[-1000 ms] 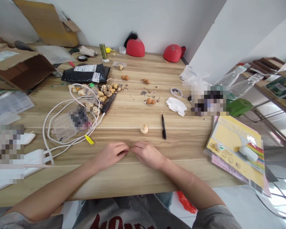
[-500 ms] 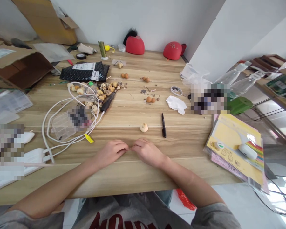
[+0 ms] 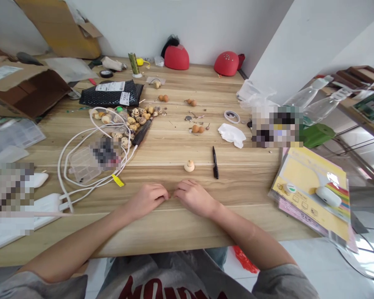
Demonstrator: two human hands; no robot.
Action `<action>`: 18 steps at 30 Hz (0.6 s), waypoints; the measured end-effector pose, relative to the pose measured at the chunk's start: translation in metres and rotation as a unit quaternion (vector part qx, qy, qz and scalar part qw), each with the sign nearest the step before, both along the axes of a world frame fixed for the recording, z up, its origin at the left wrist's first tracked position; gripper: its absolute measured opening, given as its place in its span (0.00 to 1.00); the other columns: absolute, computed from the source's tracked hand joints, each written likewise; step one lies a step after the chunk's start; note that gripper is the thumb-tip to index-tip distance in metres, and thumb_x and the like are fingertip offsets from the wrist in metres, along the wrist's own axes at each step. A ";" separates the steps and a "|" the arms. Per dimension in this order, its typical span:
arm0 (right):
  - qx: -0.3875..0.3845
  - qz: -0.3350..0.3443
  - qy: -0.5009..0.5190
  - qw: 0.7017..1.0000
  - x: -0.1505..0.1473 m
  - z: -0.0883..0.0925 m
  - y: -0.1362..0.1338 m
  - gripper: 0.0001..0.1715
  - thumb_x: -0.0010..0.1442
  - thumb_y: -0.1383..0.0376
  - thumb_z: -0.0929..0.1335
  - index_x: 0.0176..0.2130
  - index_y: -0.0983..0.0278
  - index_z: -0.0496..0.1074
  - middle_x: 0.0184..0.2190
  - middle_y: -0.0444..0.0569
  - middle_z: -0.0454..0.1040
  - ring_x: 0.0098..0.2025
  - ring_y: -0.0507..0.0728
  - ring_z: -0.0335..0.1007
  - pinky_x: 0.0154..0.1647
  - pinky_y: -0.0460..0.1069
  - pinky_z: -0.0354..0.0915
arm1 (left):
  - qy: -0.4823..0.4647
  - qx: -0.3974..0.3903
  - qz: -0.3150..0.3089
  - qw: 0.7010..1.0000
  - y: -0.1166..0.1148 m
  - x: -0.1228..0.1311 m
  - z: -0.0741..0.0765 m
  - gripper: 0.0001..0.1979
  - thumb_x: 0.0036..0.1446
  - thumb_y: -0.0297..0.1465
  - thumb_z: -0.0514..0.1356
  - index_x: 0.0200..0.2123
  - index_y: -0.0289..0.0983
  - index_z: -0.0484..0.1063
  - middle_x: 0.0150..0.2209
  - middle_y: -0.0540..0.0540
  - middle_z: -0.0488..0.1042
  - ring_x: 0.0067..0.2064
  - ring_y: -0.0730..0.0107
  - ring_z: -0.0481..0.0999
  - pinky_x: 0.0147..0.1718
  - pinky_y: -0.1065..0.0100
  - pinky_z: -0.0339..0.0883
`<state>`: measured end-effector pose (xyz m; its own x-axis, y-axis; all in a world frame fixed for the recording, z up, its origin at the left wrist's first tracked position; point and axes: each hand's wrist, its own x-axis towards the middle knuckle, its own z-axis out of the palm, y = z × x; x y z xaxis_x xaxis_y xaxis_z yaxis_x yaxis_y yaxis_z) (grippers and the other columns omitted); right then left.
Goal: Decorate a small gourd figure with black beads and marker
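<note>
Hands have drifted slightly apart since the last frame: fingertips were almost meeting, now a narrow gap sits between them. Both still rest on the light wood-grain table top (image 3: pixel 174 224), near its near edge.

Left hand (image 3: pixel 146 200): fingers (image 3: pixel 160 195) loosely curled and relaxed, palm down, holding nothing. Right hand (image 3: pixel 195 197): fingers (image 3: pixel 182 189) the same, slightly curled, empty.

Nearest items, clock positions from the gap between the hands:
- 12 o'clock, near: small pale wooden gourd-shaped piece (image 3: pixel 189 166), upright, touching neither hand.
- 1 o'clock, near: black felt-tip marker (image 3: pixel 215 162), lying just right of that piece.
- 11 o'clock, farther: heap of small speckled dried gourds (image 3: pixel 140 120), with a black-handled corded tool (image 3: pixel 141 132) beside it.
- 10 o'clock: looped white cable (image 3: pixel 60 166) around a clear plastic compartment box (image 3: pixel 82 165), and a yellow tag (image 3: pixel 117 180) lying on the cable.
- 1 o'clock, farther: pairs of small orange gourds (image 3: pixel 196 129) and crumpled white tissue (image 3: pixel 232 136).
- 3 o'clock: stack of yellow-covered packets (image 3: pixel 308 195) on the table's right edge.
</note>
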<state>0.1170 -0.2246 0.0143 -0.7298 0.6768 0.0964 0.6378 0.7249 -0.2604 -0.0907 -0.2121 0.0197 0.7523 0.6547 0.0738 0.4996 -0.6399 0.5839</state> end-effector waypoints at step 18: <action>0.000 0.005 0.002 1.000 0.001 0.005 -0.004 0.10 0.61 0.68 0.62 0.32 0.66 0.72 0.32 0.50 0.70 0.37 0.55 0.64 0.39 0.50 0.57 | -0.007 0.040 -0.042 0.998 -0.002 0.003 -0.001 0.13 0.62 0.25 0.49 0.32 0.35 0.73 0.32 0.46 0.75 0.37 0.71 0.73 0.37 0.71 0.66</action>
